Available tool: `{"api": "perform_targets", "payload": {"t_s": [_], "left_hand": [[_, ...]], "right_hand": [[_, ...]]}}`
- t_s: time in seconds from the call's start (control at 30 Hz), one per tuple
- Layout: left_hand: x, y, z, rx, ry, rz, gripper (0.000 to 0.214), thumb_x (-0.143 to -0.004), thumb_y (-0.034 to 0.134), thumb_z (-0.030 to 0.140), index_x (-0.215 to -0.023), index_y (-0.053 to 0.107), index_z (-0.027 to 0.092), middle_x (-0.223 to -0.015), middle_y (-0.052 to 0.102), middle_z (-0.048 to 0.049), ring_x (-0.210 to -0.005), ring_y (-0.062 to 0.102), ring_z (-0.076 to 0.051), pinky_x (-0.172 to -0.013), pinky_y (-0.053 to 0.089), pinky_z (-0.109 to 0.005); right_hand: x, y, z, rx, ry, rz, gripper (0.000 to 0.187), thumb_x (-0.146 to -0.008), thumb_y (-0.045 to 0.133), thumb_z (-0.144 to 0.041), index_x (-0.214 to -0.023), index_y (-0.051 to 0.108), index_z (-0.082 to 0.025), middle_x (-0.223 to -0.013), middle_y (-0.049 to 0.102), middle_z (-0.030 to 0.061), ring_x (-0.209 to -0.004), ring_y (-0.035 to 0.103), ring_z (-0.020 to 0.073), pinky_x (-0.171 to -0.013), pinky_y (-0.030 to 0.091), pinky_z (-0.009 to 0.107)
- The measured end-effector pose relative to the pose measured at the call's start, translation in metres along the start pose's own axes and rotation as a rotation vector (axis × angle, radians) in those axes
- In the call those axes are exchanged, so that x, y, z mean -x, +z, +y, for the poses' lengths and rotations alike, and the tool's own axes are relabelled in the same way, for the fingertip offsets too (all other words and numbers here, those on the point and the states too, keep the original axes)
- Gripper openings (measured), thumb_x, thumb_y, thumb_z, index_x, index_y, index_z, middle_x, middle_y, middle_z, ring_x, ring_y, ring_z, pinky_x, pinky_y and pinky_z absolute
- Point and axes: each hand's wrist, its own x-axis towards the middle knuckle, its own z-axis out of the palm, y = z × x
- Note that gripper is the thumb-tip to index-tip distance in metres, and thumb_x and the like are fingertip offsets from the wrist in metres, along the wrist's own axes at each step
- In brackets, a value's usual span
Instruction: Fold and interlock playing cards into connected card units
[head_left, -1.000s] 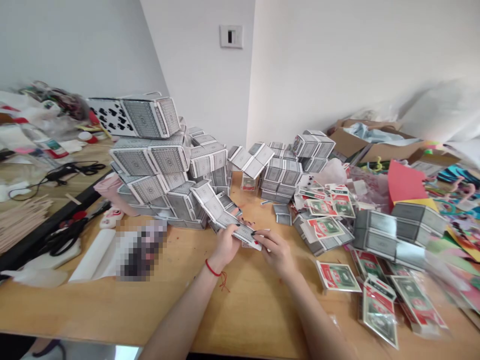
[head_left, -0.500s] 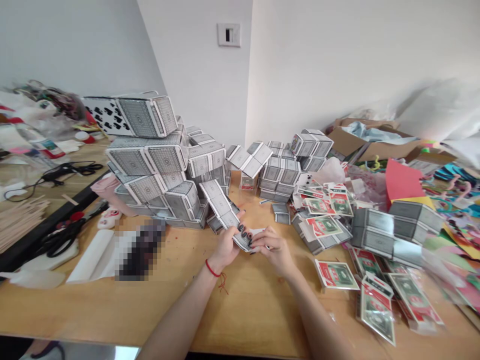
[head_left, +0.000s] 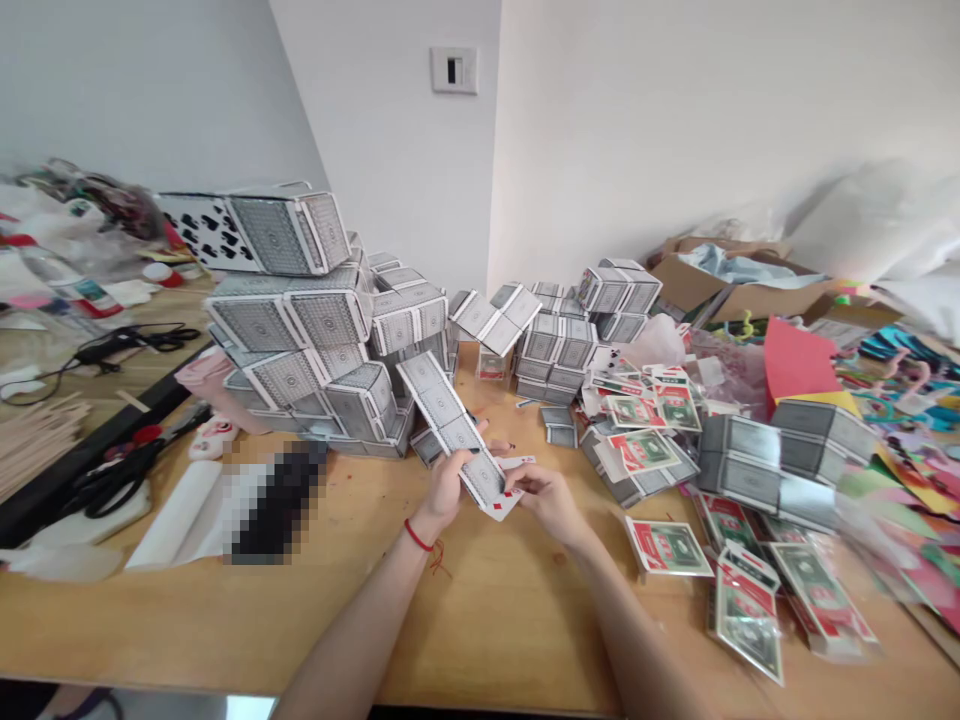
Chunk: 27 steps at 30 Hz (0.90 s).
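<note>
My left hand point(head_left: 444, 492) grips a long strip of joined grey-backed playing cards point(head_left: 450, 428) that slants up to the left toward the card stacks. My right hand point(head_left: 550, 495) pinches the strip's lower end, where a red-pipped card face point(head_left: 504, 503) shows. Both hands hover just above the wooden table point(head_left: 480, 620) at its middle. A red string bracelet circles my left wrist.
A tall pile of boxes built from cards point(head_left: 300, 320) stands at the left, smaller ones point(head_left: 570, 330) behind. Wrapped card packs point(head_left: 742, 590) lie to the right, coloured paper point(head_left: 802, 360) and a cardboard box point(head_left: 742, 285) beyond. Scissors point(head_left: 112, 480) lie at the left.
The card strip has tilted up more steeply in my hands, and its lower end has turned so a red-pipped face now shows. My hands have drawn slightly nearer to me.
</note>
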Motion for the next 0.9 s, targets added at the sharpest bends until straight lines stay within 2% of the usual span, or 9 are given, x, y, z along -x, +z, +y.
{"api": "perform_targets", "payload": {"t_s": [0.2,0.43,0.57,0.73,0.83,0.9], "left_hand": [[0.001,-0.002,0.0,0.004,-0.044,-0.075,0.045,-0.067,0.046,0.019,-0.111,0.055,0.013,-0.089,0.067,-0.0075,-0.089,0.059,-0.024,-0.08,0.042,-0.036],[-0.003,-0.007,0.001,-0.025,-0.129,-0.095,0.044,-0.066,0.047,0.021,-0.109,0.056,0.012,-0.082,0.068,-0.0099,-0.074,0.063,-0.024,-0.06,0.046,-0.032],[-0.005,-0.01,0.002,-0.051,-0.161,-0.105,0.042,-0.066,0.05,0.022,-0.107,0.056,0.011,-0.08,0.068,-0.011,-0.071,0.063,-0.024,-0.057,0.046,-0.031],[0.0,-0.007,0.003,-0.278,-0.038,-0.108,0.037,-0.071,0.055,0.034,-0.1,0.058,0.011,-0.085,0.066,-0.0111,-0.07,0.061,-0.02,-0.056,0.045,-0.026],[0.006,-0.003,0.004,-0.461,0.058,-0.168,0.044,-0.061,0.067,0.024,-0.102,0.055,0.015,-0.091,0.064,-0.0082,-0.075,0.059,-0.019,-0.062,0.046,-0.027],[0.009,-0.001,0.005,-0.544,0.103,-0.147,0.047,-0.056,0.071,0.019,-0.1,0.055,0.017,-0.092,0.063,-0.0069,-0.082,0.058,-0.02,-0.069,0.046,-0.029]], "right_hand": [[0.004,0.003,-0.007,-0.063,0.028,-0.033,0.016,-0.061,0.069,-0.028,-0.074,0.066,-0.019,-0.076,0.066,0.0031,-0.068,0.061,0.0164,-0.064,0.049,0.029],[0.003,0.025,0.0,-0.214,0.114,0.037,0.017,-0.059,0.07,-0.034,-0.061,0.063,-0.018,-0.061,0.067,0.0027,-0.055,0.062,0.018,-0.059,0.051,0.035],[0.002,0.036,0.007,-0.174,0.142,0.082,0.022,-0.058,0.069,-0.035,-0.057,0.06,-0.015,-0.05,0.063,0.0016,-0.045,0.057,0.0147,-0.051,0.048,0.029],[0.0,0.03,0.005,-0.129,0.051,0.22,0.018,-0.063,0.066,-0.032,-0.058,0.059,-0.016,-0.049,0.061,0.0007,-0.045,0.055,0.0134,-0.052,0.046,0.028],[0.0,0.021,0.001,-0.045,-0.003,0.293,0.015,-0.065,0.064,-0.029,-0.058,0.059,-0.017,-0.053,0.062,0.0011,-0.049,0.055,0.0134,-0.053,0.046,0.027],[0.0,0.017,0.002,0.018,-0.013,0.313,0.014,-0.065,0.063,-0.029,-0.059,0.06,-0.017,-0.056,0.062,0.0014,-0.052,0.055,0.014,-0.053,0.046,0.027]]}}
